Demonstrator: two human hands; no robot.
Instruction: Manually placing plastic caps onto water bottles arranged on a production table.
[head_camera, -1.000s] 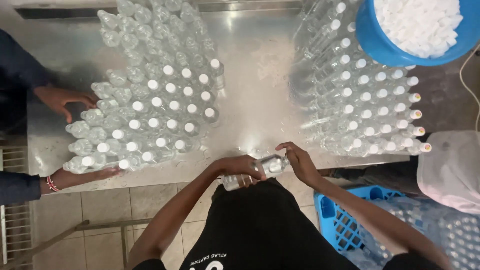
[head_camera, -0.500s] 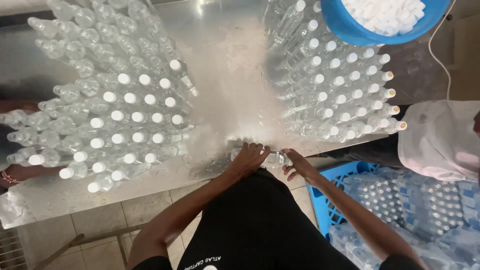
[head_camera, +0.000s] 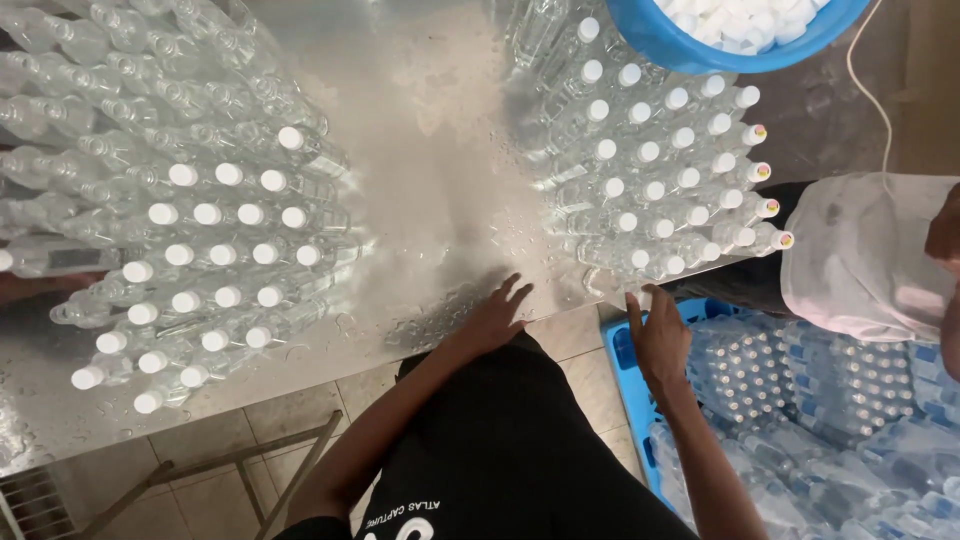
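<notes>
My left hand rests flat on the wet metal table at its near edge, fingers spread, holding nothing. My right hand is at the near corner of the right group of capped clear bottles. Its thumb and fingers pinch the white cap of a clear bottle standing at that group's edge. Another large group of clear bottles covers the left of the table, some capped and some without caps.
A blue basin of white caps sits at the back right. A blue crate with wrapped bottle packs stands on the floor to my right. A person in a white garment stands beside it.
Both hands held one bottle at the table's edge. The left hand has let go and lies flat on the table; the right hand has carried the bottle to the right group.
</notes>
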